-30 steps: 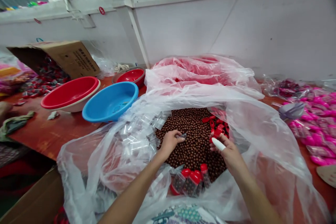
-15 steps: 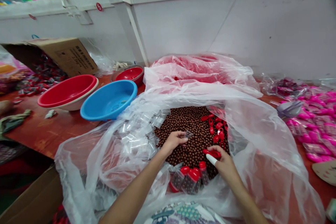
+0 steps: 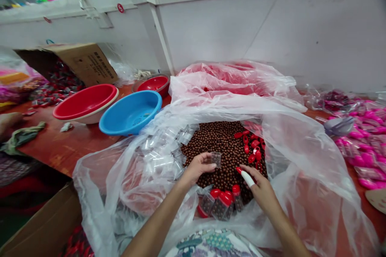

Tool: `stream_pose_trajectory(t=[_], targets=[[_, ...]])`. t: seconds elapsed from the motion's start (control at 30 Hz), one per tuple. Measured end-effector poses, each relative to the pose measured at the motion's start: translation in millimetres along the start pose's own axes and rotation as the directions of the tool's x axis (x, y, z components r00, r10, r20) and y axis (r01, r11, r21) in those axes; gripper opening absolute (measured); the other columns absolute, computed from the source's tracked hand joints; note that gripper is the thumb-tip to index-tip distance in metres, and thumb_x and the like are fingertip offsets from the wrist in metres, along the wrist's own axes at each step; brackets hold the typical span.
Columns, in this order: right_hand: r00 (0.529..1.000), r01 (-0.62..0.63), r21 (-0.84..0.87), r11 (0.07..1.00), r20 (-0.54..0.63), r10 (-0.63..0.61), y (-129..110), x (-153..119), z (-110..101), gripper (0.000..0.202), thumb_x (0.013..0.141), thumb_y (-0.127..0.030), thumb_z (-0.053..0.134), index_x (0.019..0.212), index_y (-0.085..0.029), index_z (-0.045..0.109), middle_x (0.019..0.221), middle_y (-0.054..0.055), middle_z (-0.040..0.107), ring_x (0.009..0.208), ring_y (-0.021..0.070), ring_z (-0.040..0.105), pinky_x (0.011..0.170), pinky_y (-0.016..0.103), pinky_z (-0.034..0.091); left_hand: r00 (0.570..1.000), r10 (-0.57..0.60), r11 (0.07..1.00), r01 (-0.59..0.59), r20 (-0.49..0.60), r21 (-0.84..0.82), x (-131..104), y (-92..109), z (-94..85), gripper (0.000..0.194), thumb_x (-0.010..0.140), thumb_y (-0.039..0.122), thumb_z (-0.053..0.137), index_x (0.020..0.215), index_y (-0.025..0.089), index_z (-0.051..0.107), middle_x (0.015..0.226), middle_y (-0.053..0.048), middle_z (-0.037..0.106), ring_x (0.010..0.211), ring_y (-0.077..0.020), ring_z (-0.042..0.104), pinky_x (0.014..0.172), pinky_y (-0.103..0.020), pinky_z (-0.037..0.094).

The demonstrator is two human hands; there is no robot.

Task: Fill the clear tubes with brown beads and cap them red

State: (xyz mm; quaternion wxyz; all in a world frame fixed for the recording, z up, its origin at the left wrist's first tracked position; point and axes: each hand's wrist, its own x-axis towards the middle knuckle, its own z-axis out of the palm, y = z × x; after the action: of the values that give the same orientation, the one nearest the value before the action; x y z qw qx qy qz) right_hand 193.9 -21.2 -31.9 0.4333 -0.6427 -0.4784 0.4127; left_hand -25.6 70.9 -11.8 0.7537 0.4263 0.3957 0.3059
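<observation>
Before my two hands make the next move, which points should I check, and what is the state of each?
1. Left hand grips a clear container: ok.
2. Right hand grips a red piece: ok.
3. These two held things are apart: ok.
4. Plastic bag open over the brown beads: ok.
5. Red-capped containers all upright: not ok, some lean.
6. Held container free of cracks: cannot tell.

A smooth, white, tapered covering [image 3: 247,179] sheathes one digit of my right hand [image 3: 261,186], between four and five o'clock. At six o'clock, I'm wearing a white fabric garment [image 3: 211,245] printed in teal, green and muted purple, with clustered scale-like shapes; my forearms [image 3: 163,217] are bare.
</observation>
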Motion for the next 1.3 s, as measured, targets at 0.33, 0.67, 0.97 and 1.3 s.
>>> stream_pose_trajectory(t=[0.33,0.67,0.97,1.3], targets=[[0.912,-0.41,0.645,0.645,0.278,0.301,-31,-3,3,0.037,0.072,-0.034,0.066,0.107,-0.025,0.063,0.094,0.004,0.068,0.074,0.0152,0.064,0.068,0.027,0.051,1.0,-0.005,0.999,0.005,0.0,0.038,-12,4,13.9,0.043,0.06,0.024,0.075,0.1,0.013,0.063,0.099,-0.009,0.066,0.084,-0.0178,0.061,0.075,-0.03,0.048],[0.931,-0.363,0.626,0.69,0.281,0.234,-37,-7,-4,0.048,0.073,-0.035,0.065,0.119,-0.028,0.053,0.108,0.004,0.063,0.088,0.0183,0.064,0.078,0.032,0.051,0.995,-0.09,0.995,0.092,0.052,-0.042,-24,-5,26.5,0.045,0.06,0.025,0.076,0.1,0.013,0.062,0.102,-0.01,0.065,0.078,-0.0149,0.061,0.073,-0.028,0.049],[0.974,-0.226,0.468,0.855,0.141,0.18,-30,-3,-1,0.042,0.072,-0.042,0.065,0.11,-0.025,0.057,0.107,0.006,0.063,0.092,0.022,0.059,0.063,0.026,0.048,0.987,-0.156,0.984,0.159,0.042,-0.079,-32,-15,30.4,0.044,0.059,0.024,0.075,0.101,0.012,0.064,0.088,-0.008,0.068,0.071,-0.0135,0.061,0.071,-0.027,0.048],[0.986,-0.144,0.385,0.912,0.139,0.097,-42,-1,21,0.03,0.073,-0.043,0.063,0.095,-0.022,0.064,0.092,0.003,0.069,0.087,0.021,0.061,0.08,0.032,0.046,0.995,-0.037,0.993,0.025,0.098,0.114,-35,-19,33.5,0.039,0.065,0.024,0.071,0.102,0.014,0.067,0.093,-0.005,0.069,0.079,-0.0184,0.062,0.078,-0.029,0.046]])
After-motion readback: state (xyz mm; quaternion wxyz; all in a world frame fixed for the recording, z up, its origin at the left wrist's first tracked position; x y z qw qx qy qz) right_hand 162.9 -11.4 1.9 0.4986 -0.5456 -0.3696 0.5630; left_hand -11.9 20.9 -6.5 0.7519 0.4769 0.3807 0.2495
